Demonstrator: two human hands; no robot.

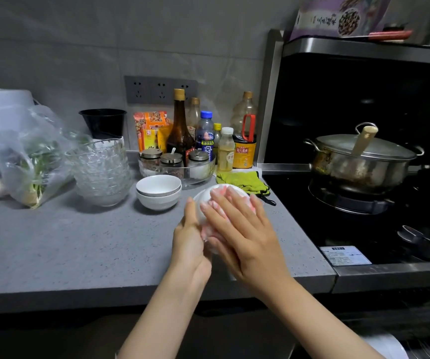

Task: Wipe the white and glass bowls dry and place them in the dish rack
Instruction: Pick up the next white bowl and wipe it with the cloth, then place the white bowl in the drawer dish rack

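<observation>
My left hand (192, 237) grips a white bowl (201, 200) from its left side, holding it tilted above the grey counter's right end. My right hand (242, 229) lies flat across the bowl and presses a thin white-and-pink cloth (207, 232) against it, fingers spread. Most of the bowl is hidden by both hands. Two more white bowls (158, 191) sit stacked on the counter just behind and left of my hands. Left of those stands a stack of several glass bowls (100, 172). No dish rack is in view.
A glass tray of spice jars (177, 165) and several bottles (180, 128) stand along the wall. A green cloth (242, 181) lies beside the stove. A lidded steel pot (361, 159) sits on the hob at right. A plastic bag of greens (27, 161) lies far left.
</observation>
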